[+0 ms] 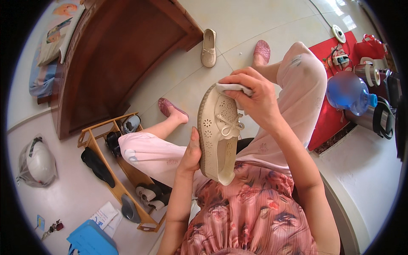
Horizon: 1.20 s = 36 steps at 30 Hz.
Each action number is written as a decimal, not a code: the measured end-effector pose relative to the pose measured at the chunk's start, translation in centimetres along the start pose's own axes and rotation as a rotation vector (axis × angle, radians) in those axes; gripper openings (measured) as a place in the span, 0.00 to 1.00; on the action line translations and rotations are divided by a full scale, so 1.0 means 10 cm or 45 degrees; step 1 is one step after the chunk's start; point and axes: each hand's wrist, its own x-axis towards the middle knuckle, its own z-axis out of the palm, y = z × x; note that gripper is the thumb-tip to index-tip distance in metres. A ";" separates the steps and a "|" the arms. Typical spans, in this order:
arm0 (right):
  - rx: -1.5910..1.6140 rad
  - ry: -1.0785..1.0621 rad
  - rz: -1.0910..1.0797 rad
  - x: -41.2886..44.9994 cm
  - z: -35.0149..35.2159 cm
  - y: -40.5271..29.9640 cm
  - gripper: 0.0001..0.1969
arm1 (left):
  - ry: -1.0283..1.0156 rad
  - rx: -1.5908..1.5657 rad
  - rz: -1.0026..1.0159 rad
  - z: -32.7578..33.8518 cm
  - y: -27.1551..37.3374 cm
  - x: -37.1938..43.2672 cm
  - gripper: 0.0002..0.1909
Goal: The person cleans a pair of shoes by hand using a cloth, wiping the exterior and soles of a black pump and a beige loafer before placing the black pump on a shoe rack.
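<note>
A cream perforated moccasin shoe with a bow (pixel 220 134) is held up before me, its toe pointing away and its open heel end near my lap. My left hand (pixel 192 153) grips it from the sole side, the thumb up along the sole's edge; its other fingers are hidden behind the shoe. A folded pale cloth (pixel 234 88) is pinched in my right hand (pixel 255 94) and pressed on the toe. The matching shoe (pixel 208 47) stands by itself on the tiled floor beyond.
At the left, a wooden shoe rack (pixel 102 159) holds several shoes beside a dark red wooden furniture panel (pixel 140 41). A blue water bottle (pixel 347 92), a power strip (pixel 341 59) and a steel kettle (pixel 366 73) occupy a red mat at the right. A blue bag (pixel 92 239) lies lower left.
</note>
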 end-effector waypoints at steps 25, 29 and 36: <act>-0.401 -0.281 -0.397 -0.04 0.19 -0.12 0.14 | 0.275 0.079 -0.083 0.07 0.10 0.37 0.37; -0.297 -0.520 -0.443 -0.26 0.26 -0.10 0.12 | 0.397 -0.118 -0.050 0.15 0.17 0.48 0.37; -0.446 -1.089 -0.247 -0.50 0.02 -0.30 0.10 | 0.320 -0.058 0.146 -0.12 -0.05 0.63 0.34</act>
